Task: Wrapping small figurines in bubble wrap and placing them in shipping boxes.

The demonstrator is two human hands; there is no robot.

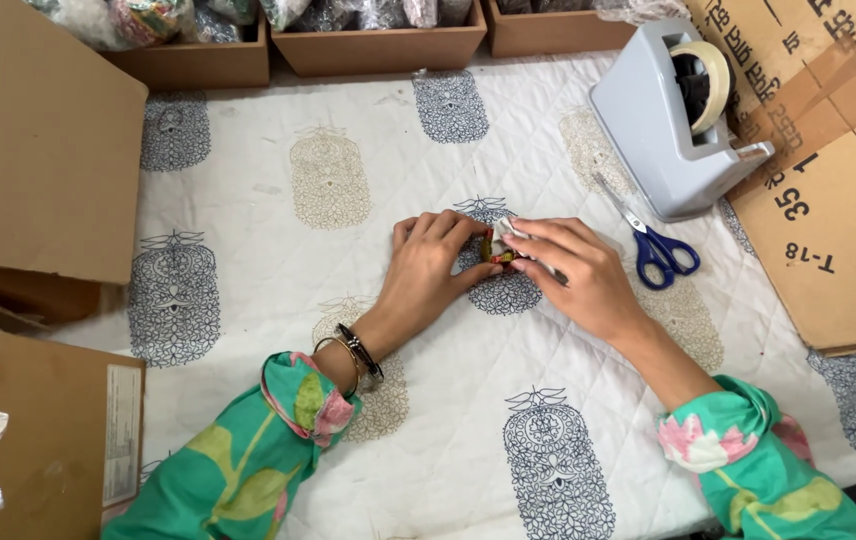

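Observation:
My left hand (430, 265) and my right hand (576, 272) meet at the middle of a white quilted cloth (368, 150) printed with blue and tan motifs. Between their fingertips sits a small colourful item (496, 250) in red, green and yellow, with a bit of white wrapping against it. Both hands pinch it from opposite sides, low on the cloth. Most of the item is hidden by my fingers. Bangles circle my left wrist, and both arms wear green floral sleeves.
A grey tape dispenser (676, 120) stands at the back right, with blue-handled scissors (653, 240) beside it. Flat cardboard (828, 180) lies at the right edge. Cardboard boxes (38, 150) sit at the left, and brown trays (378, 45) of wrapped goods line the far edge.

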